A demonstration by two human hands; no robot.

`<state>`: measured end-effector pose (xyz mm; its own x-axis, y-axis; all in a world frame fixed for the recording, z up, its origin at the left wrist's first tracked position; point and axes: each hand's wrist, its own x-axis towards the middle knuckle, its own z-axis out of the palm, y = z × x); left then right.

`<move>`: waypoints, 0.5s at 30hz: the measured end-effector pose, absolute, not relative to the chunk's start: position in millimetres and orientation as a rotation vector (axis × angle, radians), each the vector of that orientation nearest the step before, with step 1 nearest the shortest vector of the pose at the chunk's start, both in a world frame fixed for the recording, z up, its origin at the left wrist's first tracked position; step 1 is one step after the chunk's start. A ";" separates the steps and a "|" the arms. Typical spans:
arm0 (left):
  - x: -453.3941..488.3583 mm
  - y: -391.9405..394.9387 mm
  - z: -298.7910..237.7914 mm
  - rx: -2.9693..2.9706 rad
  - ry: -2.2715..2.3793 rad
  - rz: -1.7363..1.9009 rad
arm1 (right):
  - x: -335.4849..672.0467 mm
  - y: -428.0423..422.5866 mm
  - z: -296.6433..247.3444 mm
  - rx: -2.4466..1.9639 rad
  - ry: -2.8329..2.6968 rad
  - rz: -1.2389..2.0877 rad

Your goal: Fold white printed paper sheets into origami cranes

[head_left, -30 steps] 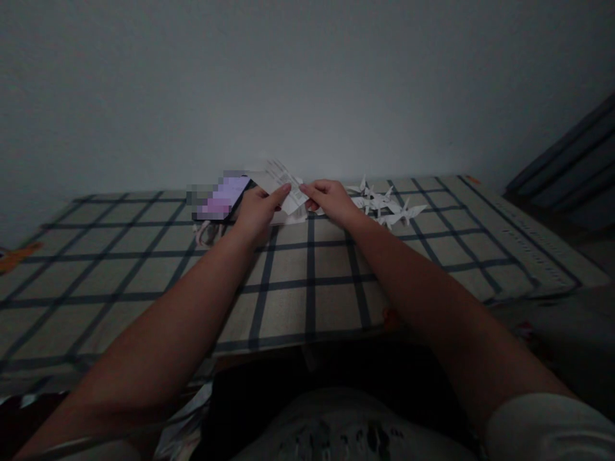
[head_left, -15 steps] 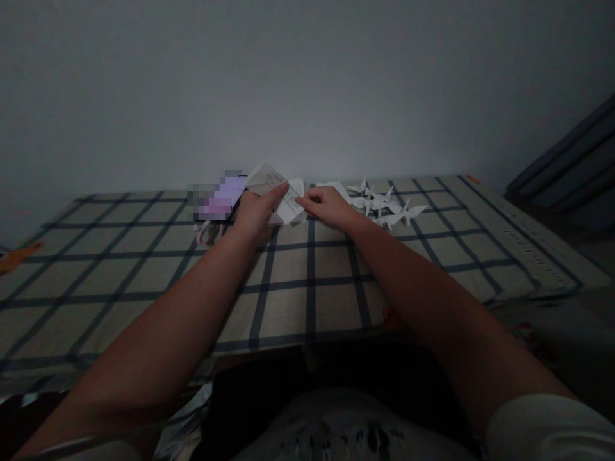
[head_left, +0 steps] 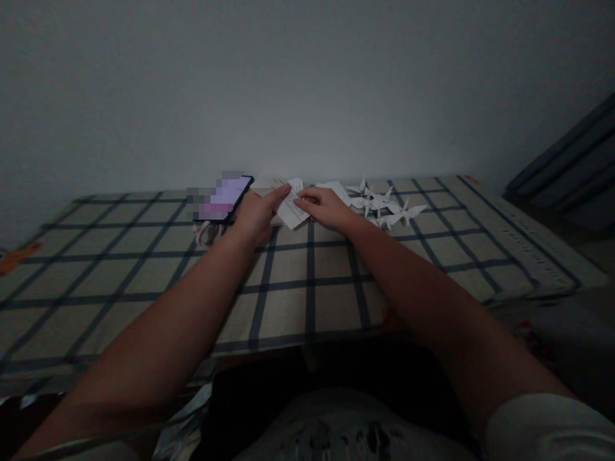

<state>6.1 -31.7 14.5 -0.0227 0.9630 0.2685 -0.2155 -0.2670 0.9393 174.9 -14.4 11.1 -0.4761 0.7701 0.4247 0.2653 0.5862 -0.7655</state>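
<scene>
A white printed slip of paper (head_left: pixel 294 206) lies low over the checked cloth (head_left: pixel 307 282) at the far middle. My left hand (head_left: pixel 258 212) is closed on its left side, thumb on top. My right hand (head_left: pixel 327 206) pinches its right edge with the fingers curled. More white paper (head_left: pixel 336 188) lies just behind my right hand.
A phone (head_left: pixel 222 197) with a lit screen lies left of my left hand, a pale cord (head_left: pixel 205 232) in front of it. Several folded white paper cranes (head_left: pixel 384 206) sit to the right. A plain wall rises behind. Dark furniture (head_left: pixel 571 173) stands far right.
The slip was held raised and tilted; both hands have brought it down flatter towards the cloth. My right hand has shifted slightly left along it.
</scene>
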 end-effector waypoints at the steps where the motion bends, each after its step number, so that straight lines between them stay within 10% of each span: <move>1: 6.3 -31.9 14.0 1.241 0.892 1.473 | 174.9 -13.8 11.0 -0.824 -2.022 0.794; 15: -5.2 -19.6 10.5 1.215 1.012 1.646 | 178.1 -13.5 15.3 -0.927 -1.855 0.656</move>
<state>-5.2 -19.6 10.5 -0.1848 0.9361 0.2994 -0.1557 -0.3287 0.9315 178.1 -13.5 15.3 -0.2829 0.8183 0.5004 0.3217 0.5725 -0.7542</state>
